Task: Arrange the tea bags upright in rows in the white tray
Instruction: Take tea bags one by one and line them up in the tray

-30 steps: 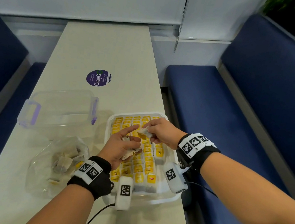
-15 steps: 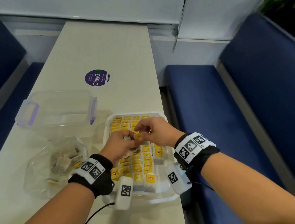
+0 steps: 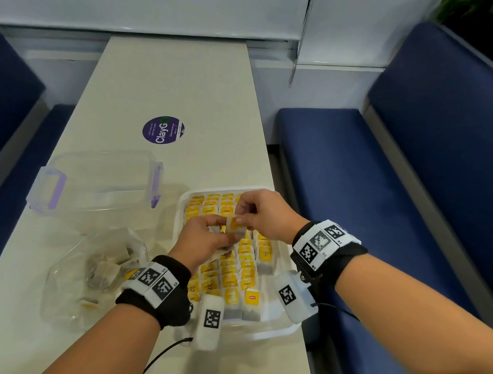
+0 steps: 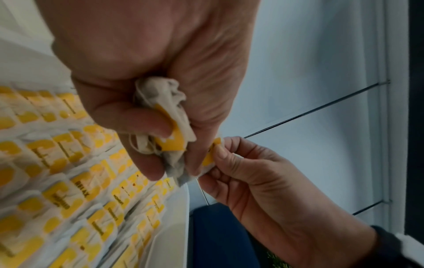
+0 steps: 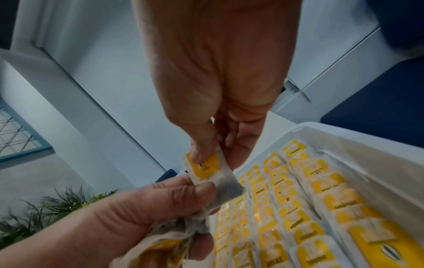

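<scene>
Mid-transfer here: the right hand pinches a single tea bag by its yellow tag end, thumb on one face and fingertips behind, while the left hand clutches a crumpled bunch of spare bags in its curled fingers. The left thumb and forefinger touch the lower, dark end of that single bag, so it looks like one bag being peeled away from the bunch, judging by the strings trailing between them. Both hands hover just above the far half of the white tray, which sits on the worktop and is already packed with rows of upright bags, yellow tags up. The task looks well along; only a few loose bags remain in the clear bag on the left, beside an empty clear tub.

Next move, I reckon: free the single bag fully from the bunch, turn it tag-up, and slot it into a gap in a row. Which gap is meant I cannot tell, since the hands cover that part of the tray. It calls for a light pinch, as the paper is soft and crumples easily, and care that a snagged string does not drag neighbours over
</scene>
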Available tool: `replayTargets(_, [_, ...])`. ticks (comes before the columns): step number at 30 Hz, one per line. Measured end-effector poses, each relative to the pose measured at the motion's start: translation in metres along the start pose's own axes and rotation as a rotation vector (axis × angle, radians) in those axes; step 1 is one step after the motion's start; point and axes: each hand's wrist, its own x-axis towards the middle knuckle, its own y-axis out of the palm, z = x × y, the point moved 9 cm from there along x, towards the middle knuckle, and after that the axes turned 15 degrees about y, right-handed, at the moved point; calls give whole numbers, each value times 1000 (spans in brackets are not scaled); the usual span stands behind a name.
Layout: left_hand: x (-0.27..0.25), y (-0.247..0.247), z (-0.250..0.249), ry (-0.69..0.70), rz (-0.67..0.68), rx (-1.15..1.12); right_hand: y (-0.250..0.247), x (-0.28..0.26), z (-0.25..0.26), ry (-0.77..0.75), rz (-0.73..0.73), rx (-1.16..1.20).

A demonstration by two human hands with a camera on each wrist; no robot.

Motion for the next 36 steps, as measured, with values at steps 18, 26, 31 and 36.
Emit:
replayTargets(18, [0, 6, 1, -38, 21, 61, 4, -7, 8, -5, 53, -362])
replayTargets(26, [0, 12, 2, -71, 74, 85, 11, -13, 22, -130, 90, -459])
replayTargets(31, [0, 9, 1, -58, 90, 158, 4, -12, 18, -88, 61, -419])
replayTargets(36, [-2, 14, 4, -100, 100, 149, 13, -17, 21, -124, 91, -454])
